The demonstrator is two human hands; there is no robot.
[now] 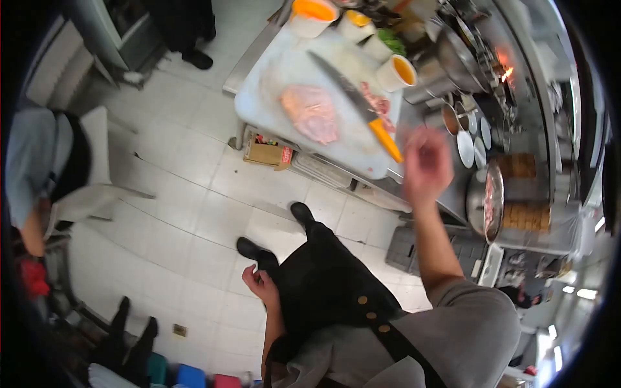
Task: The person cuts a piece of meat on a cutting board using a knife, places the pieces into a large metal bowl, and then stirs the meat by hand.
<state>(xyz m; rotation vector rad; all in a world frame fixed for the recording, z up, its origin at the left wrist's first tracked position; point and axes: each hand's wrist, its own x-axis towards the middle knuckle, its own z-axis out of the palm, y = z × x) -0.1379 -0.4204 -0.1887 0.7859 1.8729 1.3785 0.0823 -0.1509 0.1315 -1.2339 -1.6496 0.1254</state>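
Knife on the cutting board, lying diagonally, handle just left of the nearer right hand (blurred; cannot tell open from closed); left hand well apart, loosely curled.

The head view looks from above the wearer's own shoulders, pitched steeply down and forward, wide enough to bow the lines of the tiled floor. Nearest the lens is the grey sleeve towards 4 o'clock; the black apron lies at 6, the cutting board farther off at 12.
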